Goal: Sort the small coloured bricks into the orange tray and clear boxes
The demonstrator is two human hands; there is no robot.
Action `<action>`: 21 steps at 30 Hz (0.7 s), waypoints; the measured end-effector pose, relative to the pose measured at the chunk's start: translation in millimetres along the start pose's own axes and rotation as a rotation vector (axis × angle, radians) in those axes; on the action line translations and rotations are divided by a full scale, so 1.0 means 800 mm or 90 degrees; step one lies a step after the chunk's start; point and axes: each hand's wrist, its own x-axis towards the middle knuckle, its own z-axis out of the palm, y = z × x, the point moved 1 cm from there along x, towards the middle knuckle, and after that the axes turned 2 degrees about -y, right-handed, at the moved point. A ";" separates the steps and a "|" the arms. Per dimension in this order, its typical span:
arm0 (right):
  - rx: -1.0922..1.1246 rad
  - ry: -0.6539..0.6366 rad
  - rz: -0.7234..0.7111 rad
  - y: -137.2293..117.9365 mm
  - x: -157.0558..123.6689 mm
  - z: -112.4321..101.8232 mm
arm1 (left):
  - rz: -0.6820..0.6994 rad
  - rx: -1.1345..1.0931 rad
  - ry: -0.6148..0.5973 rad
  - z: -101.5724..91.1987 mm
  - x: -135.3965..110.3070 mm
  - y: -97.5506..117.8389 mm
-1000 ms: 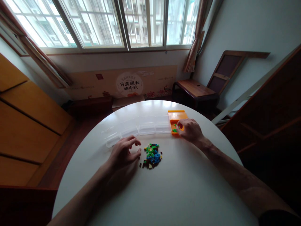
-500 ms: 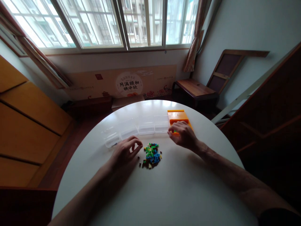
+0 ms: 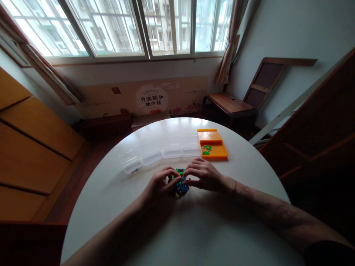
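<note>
A small pile of tiny building bricks [image 3: 182, 187], green, blue, dark brown and yellow, lies on the white round table. At its left side is my left hand [image 3: 163, 181], thumb and forefinger curled together over the bricks; whatever is between the tips is too small to make out. My right hand [image 3: 203, 174] reaches in from the other side, its forefinger and thumb a little apart at the blue bricks. Both hands cover part of the pile. Beyond my right hand sits an orange tray [image 3: 219, 149] with several green bricks [image 3: 206, 149] in its near compartment.
Several clear plastic boxes [image 3: 172, 152] stand in a curved row left of the orange tray. The leftmost clear box [image 3: 133, 167] holds something small and dark. Behind the round table [image 3: 177, 232] are a wooden chair [image 3: 233, 103] and a window.
My right hand has moved from the orange tray back left to the pile, uncovering green bricks in the tray. My left hand has shifted right, onto the pile.
</note>
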 end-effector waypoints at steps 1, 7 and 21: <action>0.000 0.000 0.001 0.000 -0.001 0.000 | 0.000 -0.007 -0.003 0.001 0.000 0.001; 0.002 0.014 -0.010 -0.002 0.000 -0.002 | -0.012 -0.056 0.013 0.003 -0.002 0.005; 0.017 0.032 -0.002 -0.002 -0.001 -0.001 | 0.004 -0.104 0.030 0.006 -0.002 0.003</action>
